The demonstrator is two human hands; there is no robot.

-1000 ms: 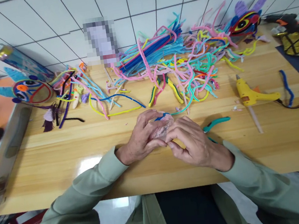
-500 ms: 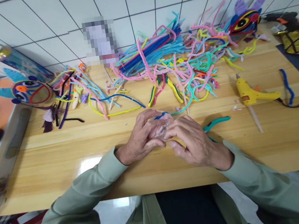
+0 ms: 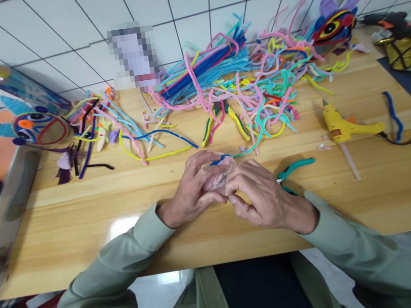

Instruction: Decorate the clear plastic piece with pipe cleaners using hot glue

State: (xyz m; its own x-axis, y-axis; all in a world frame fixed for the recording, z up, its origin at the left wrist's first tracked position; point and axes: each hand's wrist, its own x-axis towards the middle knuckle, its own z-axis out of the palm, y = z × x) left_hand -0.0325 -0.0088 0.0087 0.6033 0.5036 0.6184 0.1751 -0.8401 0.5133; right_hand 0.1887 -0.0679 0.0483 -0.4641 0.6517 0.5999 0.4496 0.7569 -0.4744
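My left hand (image 3: 193,189) is wrapped round a small pale pink piece (image 3: 217,180) with a blue strip along its upper edge; its kind is partly hidden by my fingers. On the right side of that piece, my right hand (image 3: 259,192) has thumb and forefinger pinched together at its lower edge. Teal-handled pliers (image 3: 295,166) lie just beyond my right hand, partly covered by it. Yellow-and-green-handled pliers (image 3: 238,125) rest behind the hands, with a pink pipe cleaner across them.
A heap of pipe cleaners (image 3: 209,72) lies along the tiled wall. A yellow glue gun (image 3: 342,124) sits right, with a blue pipe cleaner (image 3: 394,116) beside it. Colourful animal-face crafts (image 3: 43,126) and a can (image 3: 23,85) stand left; another craft face (image 3: 337,28) stands back right.
My right thumb and forefinger opened apart slightly half a second ago and are now pinched at the pink piece's edge again. The left hand keeps its hold. The view has shifted slightly.
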